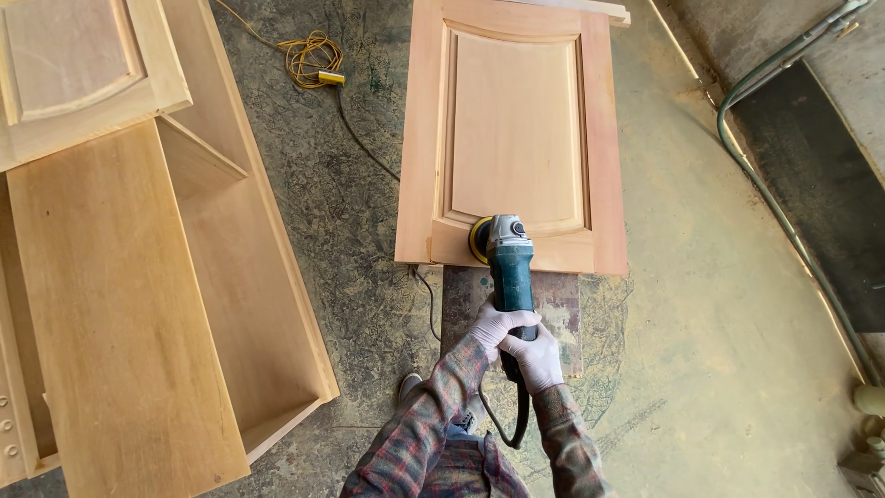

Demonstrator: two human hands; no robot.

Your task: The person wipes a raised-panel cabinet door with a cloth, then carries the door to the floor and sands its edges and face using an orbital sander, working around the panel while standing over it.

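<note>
At the near edge of a raised-panel door (513, 129), which lies flat over a dusty floor (719, 304), a green sander (510, 263) sits with its yellow disc (478, 239) on the door's bottom rail, left of centre. Both hands in pale gloves are wrapped around the sander's dark handle: left hand (499, 326) higher up, nearer the tool's body, right hand (535, 358) just behind and touching it, both closed in a firm grip. Plaid sleeves (419, 433) run back toward the camera. A black cord (513, 420) loops down from the handle's rear. The door rests on a narrow support (560, 309) that shows under its near edge, stained and worn. One shoe (409, 384) shows beside the support. To the left, well apart, an open wooden cabinet (138, 304) lies on the floor, with another panel door (78, 69) resting on its far end. A coil of yellow cable (312, 57) lies on the floor beyond, a dark lead running from it toward the door. At right, a green hose (784, 217) runs along a wall base.
</note>
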